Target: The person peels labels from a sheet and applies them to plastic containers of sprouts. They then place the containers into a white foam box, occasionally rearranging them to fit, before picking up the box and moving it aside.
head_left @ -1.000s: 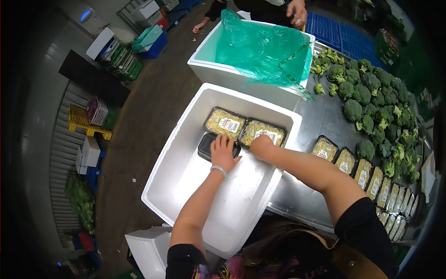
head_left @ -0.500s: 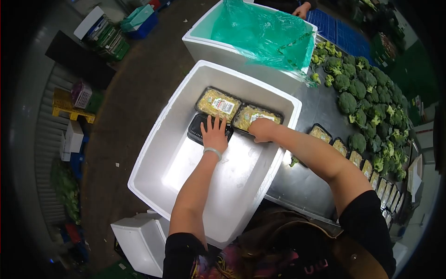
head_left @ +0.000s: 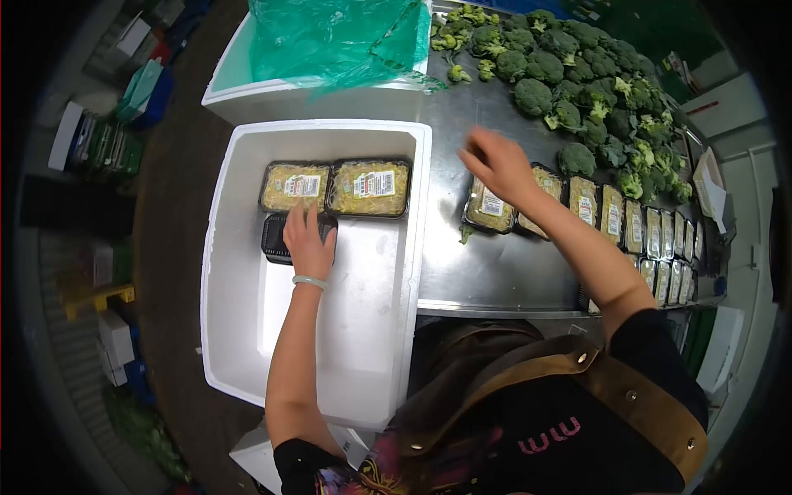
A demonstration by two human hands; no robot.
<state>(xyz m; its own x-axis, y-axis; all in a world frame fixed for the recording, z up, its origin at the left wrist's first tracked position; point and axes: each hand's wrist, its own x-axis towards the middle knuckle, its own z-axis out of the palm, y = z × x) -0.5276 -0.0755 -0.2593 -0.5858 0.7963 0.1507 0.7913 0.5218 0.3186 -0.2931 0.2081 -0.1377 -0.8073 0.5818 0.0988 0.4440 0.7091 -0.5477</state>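
The left hand (head_left: 308, 245) rests on a black tray (head_left: 276, 239) in the white foam box (head_left: 363, 330), beside two labelled packs (head_left: 371, 188). The right hand (head_left: 502, 167) is near more packs (head_left: 490, 208) on the metal table (head_left: 462, 276)

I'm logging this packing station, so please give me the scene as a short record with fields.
Left grip: fingers spread over the black tray
Right grip: above the metal table; no pack in it
White box: holds the black tray and two labelled packs, side by side
Table: more labelled packs in rows, heaped broccoli
Beyond the white box: another box with a green plastic sheet
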